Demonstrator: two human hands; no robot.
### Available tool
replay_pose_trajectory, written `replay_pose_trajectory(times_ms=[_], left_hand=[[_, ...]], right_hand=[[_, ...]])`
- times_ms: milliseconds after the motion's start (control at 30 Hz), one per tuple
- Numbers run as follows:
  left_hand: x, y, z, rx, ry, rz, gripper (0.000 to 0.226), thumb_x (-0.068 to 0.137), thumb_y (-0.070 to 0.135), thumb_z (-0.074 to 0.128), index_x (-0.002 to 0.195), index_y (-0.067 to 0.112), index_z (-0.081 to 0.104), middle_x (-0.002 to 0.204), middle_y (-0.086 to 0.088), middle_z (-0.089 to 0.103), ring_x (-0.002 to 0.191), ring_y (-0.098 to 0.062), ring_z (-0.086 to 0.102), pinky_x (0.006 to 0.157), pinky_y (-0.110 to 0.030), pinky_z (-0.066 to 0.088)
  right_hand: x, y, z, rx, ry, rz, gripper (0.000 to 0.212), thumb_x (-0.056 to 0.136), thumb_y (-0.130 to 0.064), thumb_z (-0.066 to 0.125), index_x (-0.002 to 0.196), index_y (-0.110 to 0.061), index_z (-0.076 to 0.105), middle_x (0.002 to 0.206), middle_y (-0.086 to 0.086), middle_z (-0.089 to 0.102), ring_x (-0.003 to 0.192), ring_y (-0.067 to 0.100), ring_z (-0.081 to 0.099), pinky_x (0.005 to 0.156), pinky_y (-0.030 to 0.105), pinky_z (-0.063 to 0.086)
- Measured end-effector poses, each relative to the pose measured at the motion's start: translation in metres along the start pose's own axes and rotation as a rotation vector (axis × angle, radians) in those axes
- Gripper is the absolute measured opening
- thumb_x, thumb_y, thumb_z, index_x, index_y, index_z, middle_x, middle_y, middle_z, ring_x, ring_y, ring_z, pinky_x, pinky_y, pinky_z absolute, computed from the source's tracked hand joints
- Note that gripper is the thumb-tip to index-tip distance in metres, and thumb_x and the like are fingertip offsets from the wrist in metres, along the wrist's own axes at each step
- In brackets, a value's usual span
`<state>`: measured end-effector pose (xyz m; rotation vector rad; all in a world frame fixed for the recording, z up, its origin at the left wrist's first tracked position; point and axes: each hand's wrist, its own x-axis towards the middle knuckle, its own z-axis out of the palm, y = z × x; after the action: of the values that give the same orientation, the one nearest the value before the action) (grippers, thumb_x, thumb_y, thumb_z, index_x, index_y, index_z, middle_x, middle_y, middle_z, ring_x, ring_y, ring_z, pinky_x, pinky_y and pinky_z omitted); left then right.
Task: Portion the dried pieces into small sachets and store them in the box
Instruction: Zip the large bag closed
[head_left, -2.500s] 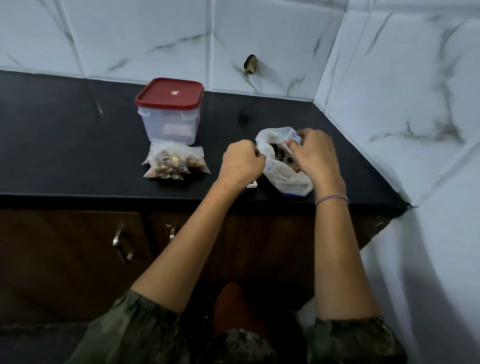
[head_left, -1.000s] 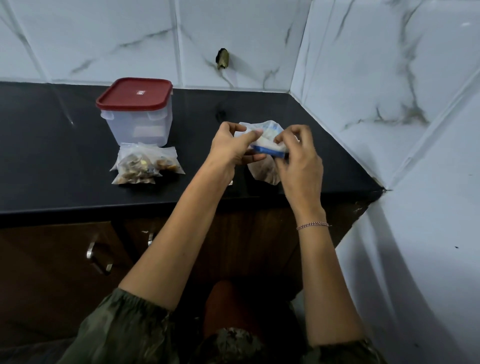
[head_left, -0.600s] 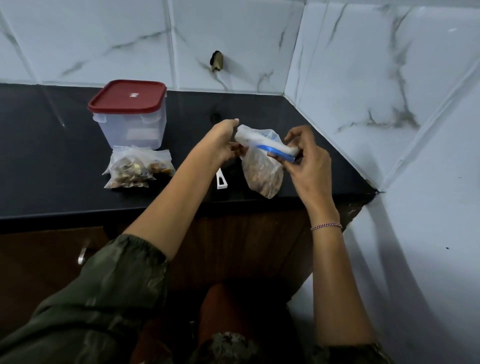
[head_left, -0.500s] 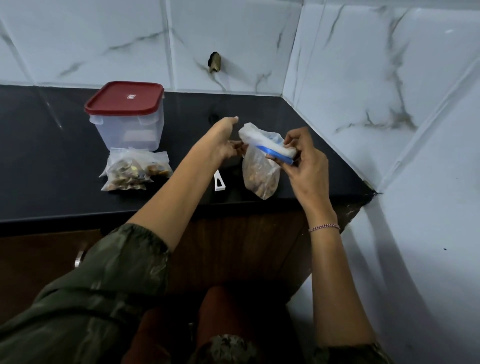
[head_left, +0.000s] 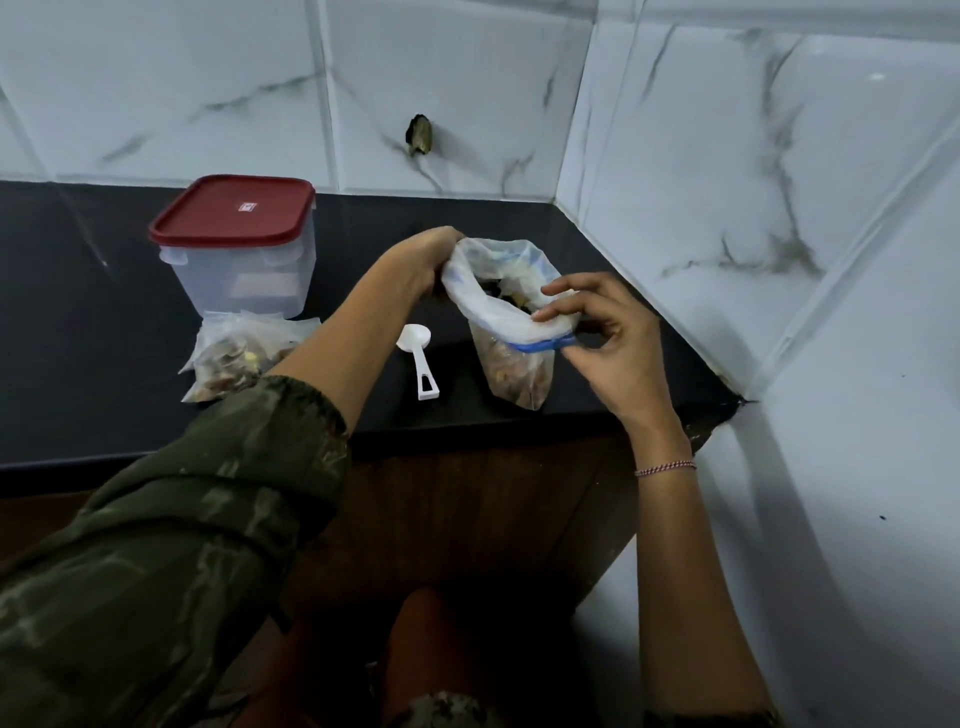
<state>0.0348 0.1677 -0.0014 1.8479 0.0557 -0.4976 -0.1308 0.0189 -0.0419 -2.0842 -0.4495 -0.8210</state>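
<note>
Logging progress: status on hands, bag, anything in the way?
Left hand grips bag rim, right hand pinches near edge. Bag open, dried pieces inside. Scoop lies alongside.

The zip bag (head_left: 498, 312) is thin clear plastic film, crinkled and cloudy at its folded rim, with a blue plastic zip strip (head_left: 540, 344). Left of it, the measuring scoop (head_left: 418, 358) is smooth white plastic. The box (head_left: 249, 275) is frosted translucent plastic under a glossy red plastic lid (head_left: 234, 210). The sachets (head_left: 234, 353) near it are wrinkled clear film. The countertop (head_left: 104, 322) is polished black, the wall tiles (head_left: 441, 67) glossy and marble-look, the cabinet front (head_left: 467, 509) matt wood-grain, the sleeve (head_left: 208, 493) camouflage cloth.
</note>
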Motion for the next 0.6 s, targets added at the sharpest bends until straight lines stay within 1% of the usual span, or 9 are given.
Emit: replay_pose_trajectory(times_ms=[67, 133, 200, 300, 400, 467, 533, 567, 600], left_hand=[[0.002, 0.004, -0.002, 0.171, -0.027, 0.044, 0.028, 0.096, 0.017, 0.044, 0.071, 0.007, 0.051, 0.073, -0.009, 0.05, 0.061, -0.02, 0.045, 0.06, -0.027, 0.039], [0.003, 0.007, -0.004, 0.301, -0.104, 0.069, 0.028, 0.097, 0.025, 0.047, 0.077, 0.007, 0.055, 0.069, -0.007, 0.054, 0.059, -0.018, 0.049, 0.057, -0.026, 0.041], [0.003, 0.009, -0.007, 0.215, -0.135, 0.076, 0.031, 0.095, 0.038, 0.055, 0.082, 0.011, 0.062, 0.065, -0.002, 0.063, 0.056, -0.015, 0.059, 0.054, -0.023, 0.05], [0.004, 0.009, -0.014, 0.11, -0.159, 0.175, 0.017, 0.089, 0.034, 0.065, 0.084, 0.017, 0.067, 0.069, 0.004, 0.069, 0.058, -0.009, 0.066, 0.055, -0.022, 0.055], [0.006, 0.008, -0.018, 0.16, -0.233, 0.185, 0.006, 0.088, 0.022, 0.067, 0.086, 0.016, 0.067, 0.068, 0.004, 0.069, 0.063, -0.011, 0.065, 0.054, -0.02, 0.055], [0.009, 0.008, -0.019, 0.21, -0.271, 0.165, 0.001, 0.087, 0.015, 0.067, 0.086, 0.016, 0.067, 0.069, 0.003, 0.07, 0.067, -0.012, 0.065, 0.06, -0.021, 0.057], [0.007, 0.008, -0.019, 0.243, -0.293, 0.154, 0.007, 0.086, 0.013, 0.068, 0.093, 0.015, 0.069, 0.079, 0.0, 0.071, 0.072, -0.012, 0.065, 0.07, -0.025, 0.055], [0.006, 0.009, -0.019, 0.259, -0.298, 0.153, 0.012, 0.087, 0.013, 0.067, 0.099, 0.013, 0.069, 0.084, -0.001, 0.07, 0.073, -0.012, 0.064, 0.071, -0.024, 0.054], [0.004, 0.01, -0.02, 0.281, -0.299, 0.151, 0.018, 0.087, 0.011, 0.066, 0.104, 0.011, 0.068, 0.084, -0.001, 0.07, 0.071, -0.011, 0.064, 0.067, -0.023, 0.055]], right_hand=[[0.001, -0.001, -0.002, 0.029, -0.018, 0.037, 0.036, 0.076, 0.0, 0.072, 0.106, -0.018, 0.064, 0.11, 0.0, 0.062, 0.105, 0.011, 0.06, 0.082, 0.024, 0.052], [0.002, -0.001, -0.005, 0.063, 0.004, 0.07, 0.045, 0.079, -0.004, 0.071, 0.112, -0.025, 0.05, 0.113, 0.0, 0.064, 0.1, 0.013, 0.063, 0.081, 0.022, 0.052], [0.004, -0.002, -0.007, 0.092, 0.034, 0.077, 0.048, 0.08, -0.001, 0.069, 0.106, -0.031, 0.043, 0.115, 0.003, 0.063, 0.094, 0.014, 0.065, 0.081, 0.022, 0.052], [0.008, 0.0, -0.008, 0.121, 0.038, 0.056, 0.043, 0.08, 0.001, 0.064, 0.097, -0.035, 0.048, 0.111, 0.01, 0.06, 0.092, 0.017, 0.063, 0.081, 0.022, 0.05], [0.011, 0.002, -0.006, 0.142, 0.036, 0.044, 0.028, 0.08, -0.01, 0.063, 0.094, -0.031, 0.051, 0.111, 0.011, 0.06, 0.096, 0.017, 0.063, 0.082, 0.024, 0.052], [0.011, 0.005, -0.006, 0.166, 0.062, 0.084, 0.026, 0.082, -0.007, 0.064, 0.093, -0.028, 0.052, 0.111, 0.01, 0.063, 0.099, 0.019, 0.064, 0.085, 0.029, 0.054], [0.013, 0.005, -0.008, 0.182, 0.119, 0.13, 0.026, 0.086, 0.0, 0.062, 0.092, -0.024, 0.053, 0.107, 0.009, 0.064, 0.098, 0.017, 0.065, 0.084, 0.027, 0.053], [0.015, 0.005, -0.009, 0.174, 0.16, 0.153, 0.023, 0.087, 0.002, 0.059, 0.092, -0.02, 0.053, 0.106, 0.008, 0.065, 0.096, 0.013, 0.065, 0.083, 0.024, 0.053], [0.017, 0.006, -0.011, 0.154, 0.205, 0.176, 0.021, 0.087, 0.004, 0.057, 0.093, -0.016, 0.053, 0.105, 0.007, 0.064, 0.094, 0.01, 0.064, 0.08, 0.02, 0.052]])
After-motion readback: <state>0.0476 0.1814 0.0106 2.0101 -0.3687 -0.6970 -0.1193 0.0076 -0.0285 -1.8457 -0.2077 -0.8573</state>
